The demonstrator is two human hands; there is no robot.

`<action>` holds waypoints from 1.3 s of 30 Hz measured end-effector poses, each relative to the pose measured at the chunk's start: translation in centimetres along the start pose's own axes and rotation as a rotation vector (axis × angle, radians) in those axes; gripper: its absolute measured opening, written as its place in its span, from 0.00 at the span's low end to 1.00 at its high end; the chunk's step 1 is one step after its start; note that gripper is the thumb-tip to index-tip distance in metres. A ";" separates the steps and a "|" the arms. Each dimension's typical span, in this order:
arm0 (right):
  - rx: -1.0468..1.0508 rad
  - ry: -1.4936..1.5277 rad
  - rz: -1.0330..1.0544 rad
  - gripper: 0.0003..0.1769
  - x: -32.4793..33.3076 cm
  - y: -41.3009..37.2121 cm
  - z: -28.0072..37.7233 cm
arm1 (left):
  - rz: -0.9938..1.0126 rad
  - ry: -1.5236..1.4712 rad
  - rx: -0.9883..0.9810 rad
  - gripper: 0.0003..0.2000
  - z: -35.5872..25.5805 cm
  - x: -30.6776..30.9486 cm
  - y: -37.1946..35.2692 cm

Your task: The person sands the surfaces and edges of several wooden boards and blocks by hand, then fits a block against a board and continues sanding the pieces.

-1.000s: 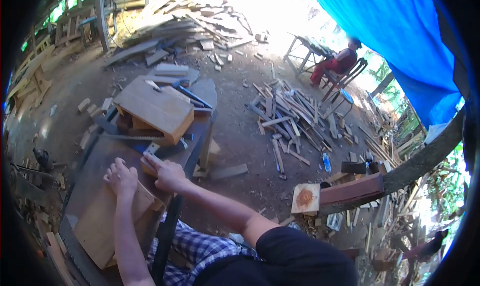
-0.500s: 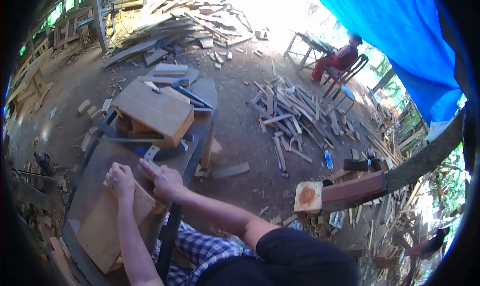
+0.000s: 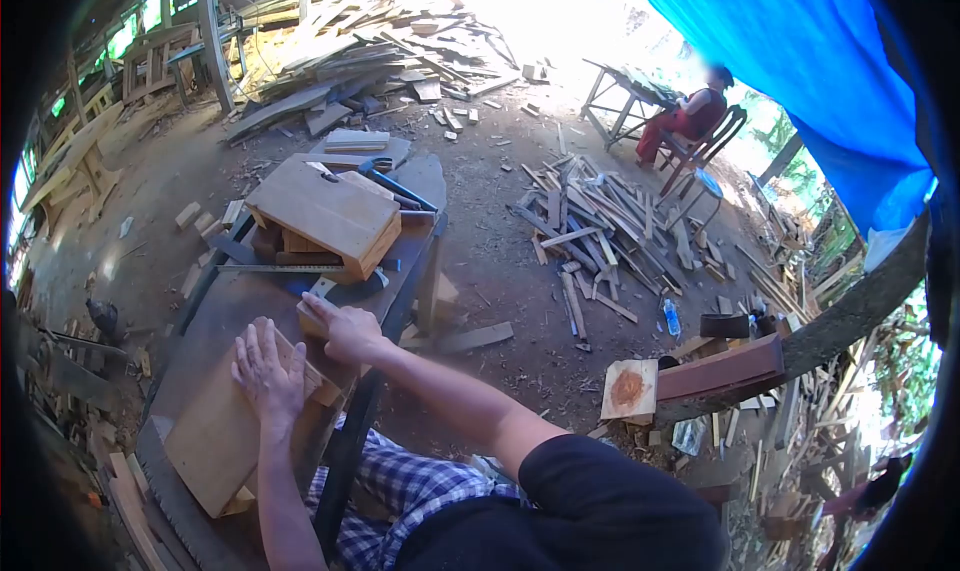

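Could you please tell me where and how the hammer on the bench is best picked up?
The hammer is probably best taken by the end of its handle, coming from the right side of the bench. The handle slants toward that edge, past the wooden piece, with the head at the far end. The right hand looks better placed.

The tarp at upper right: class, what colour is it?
The tarp is bright blue, seen best in the head view.

Your left hand [image 3: 270,379] lies spread on a board [image 3: 212,446]; your right [image 3: 348,333] is against a small block [image 3: 308,323]. Beyond them, your bench [image 3: 225,306] bears a box [image 3: 325,211] and hammer [image 3: 402,184]. Farther off, a person [image 3: 702,119] sits at a table [image 3: 603,68].
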State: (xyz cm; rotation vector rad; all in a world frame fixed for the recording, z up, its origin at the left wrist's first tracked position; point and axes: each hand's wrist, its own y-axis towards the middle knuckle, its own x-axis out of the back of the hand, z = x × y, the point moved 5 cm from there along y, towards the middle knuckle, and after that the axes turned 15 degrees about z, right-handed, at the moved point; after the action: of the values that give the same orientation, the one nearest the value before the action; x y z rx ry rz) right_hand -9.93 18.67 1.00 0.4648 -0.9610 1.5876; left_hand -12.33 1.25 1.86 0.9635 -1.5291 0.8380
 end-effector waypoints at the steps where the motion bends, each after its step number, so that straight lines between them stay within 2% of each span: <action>1: 0.003 -0.003 -0.003 0.52 0.3 0.0 0.0 | -0.005 0.000 0.001 0.35 0.1 0.1 -0.2; 4: 0.008 -0.003 0.020 0.53 0.1 -0.2 -0.9 | 0.037 -0.022 0.016 0.34 -0.1 0.1 -0.8; 6: 0.012 0.047 -0.072 0.54 0.1 -0.6 -2.7 | -0.011 -0.017 0.074 0.32 0.3 -0.3 -0.2; 7: -0.028 0.265 0.074 0.57 -0.1 -0.3 -5.0 | -0.038 -0.039 0.073 0.32 0.3 0.0 0.1; 8: 0.314 0.153 -0.215 0.61 -0.5 -0.2 -6.2 | -0.057 -0.051 0.106 0.31 0.6 0.3 0.2; 9: 0.307 0.247 -0.110 0.61 -0.8 -0.6 -7.2 | -0.173 0.033 0.157 0.30 0.9 -0.5 0.0; 10: 0.299 0.288 -0.179 0.61 -0.4 -2.5 -6.8 | -0.183 0.029 0.176 0.29 0.9 0.0 -0.2; 12: 0.342 0.936 -0.041 0.59 -0.3 -5.6 -5.0 | -0.161 -0.021 0.229 0.28 1.6 -1.1 0.0; 15: 0.276 1.081 0.062 0.59 -1.5 -7.7 -4.0 | -0.088 -0.040 0.239 0.28 1.1 -0.2 -0.3; 18: 0.319 1.166 0.133 0.58 -1.7 -7.9 -2.7 | -0.071 -0.059 0.226 0.27 0.9 0.1 -0.5; 21: 0.448 1.067 0.192 0.57 -0.5 -4.1 -2.3 | -0.026 -0.018 0.235 0.27 0.6 0.3 -0.4; 24: 0.491 1.046 0.215 0.57 1.5 4.1 0.0 | -0.008 -0.018 0.231 0.27 0.3 0.7 -0.5; 26: 0.523 1.012 0.242 0.57 2.6 6.8 1.7 | -0.010 -0.011 0.231 0.27 0.3 1.0 -0.5; 29: 0.443 1.031 0.247 0.57 2.6 6.7 1.8 | -0.012 -0.075 0.228 0.27 0.4 1.1 -0.6; 31: 0.493 0.974 0.304 0.58 1.4 2.0 0.0 | -0.014 -0.066 0.205 0.27 0.4 1.0 -0.7; 34: 0.451 0.955 0.318 0.58 -0.2 -2.4 -2.4 | -0.073 -0.067 0.184 0.28 0.3 0.6 -0.6; 36: 0.366 1.078 0.326 0.59 0.0 -2.0 -1.9 | -0.082 -0.099 0.178 0.29 -0.3 0.5 -0.4; 37: 0.429 1.054 0.250 0.59 -0.2 0.3 -2.3 | -0.101 -0.114 0.175 0.30 -0.4 1.0 -0.5; 38: 0.386 1.014 0.244 0.58 1.5 1.6 0.5 | -0.148 -0.183 0.165 0.31 -0.7 1.7 -0.5; 39: 0.436 0.960 0.243 0.54 1.2 5.2 -0.2 | -0.238 -0.152 0.145 0.30 -0.3 0.2 -0.1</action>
State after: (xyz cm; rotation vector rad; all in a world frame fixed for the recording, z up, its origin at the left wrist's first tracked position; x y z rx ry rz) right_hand -15.14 19.58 0.08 -0.1589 0.0688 1.9408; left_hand -12.12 1.40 2.09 1.3130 -1.4598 0.7255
